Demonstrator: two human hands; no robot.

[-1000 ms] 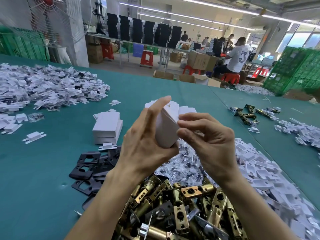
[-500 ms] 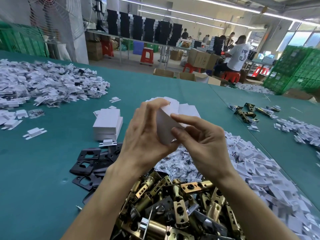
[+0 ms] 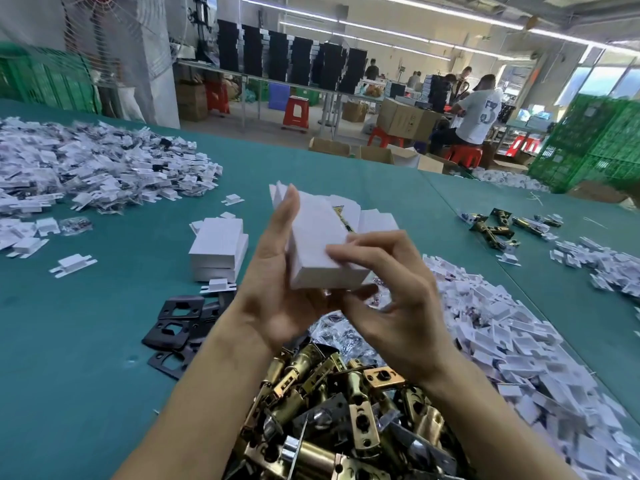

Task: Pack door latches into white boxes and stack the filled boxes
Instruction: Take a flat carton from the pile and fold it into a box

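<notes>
The left hand (image 3: 277, 299) is gripping a small white box (image 3: 318, 247) in the air above the counter (image 3: 86, 375). Its thumb is lying straight up the box's left side, and the rest of its fingers are going underneath, mostly hidden. The right hand (image 3: 398, 306) is pinching the same box, with its curled fingers (image 3: 349, 252) pressing on the top face near the right edge and its thumb sitting under the near lower corner. The box is tilting away from the person, and at its far end, beyond the fingertips, the flaps are standing open with a bit of brass showing.

Directly below both wrists a heap of brass door latches (image 3: 346, 410) is lying, with clear bags of small parts (image 3: 339, 334) just under the right fingers. Left of the left fingers a short stack of closed white boxes (image 3: 218, 247) is sitting, and black strike plates (image 3: 176, 323) are lying nearer the person. Right of the right fingers flat white box blanks (image 3: 519, 341) are spreading out. A few loose latches (image 3: 495, 226) are lying well apart to the far right
</notes>
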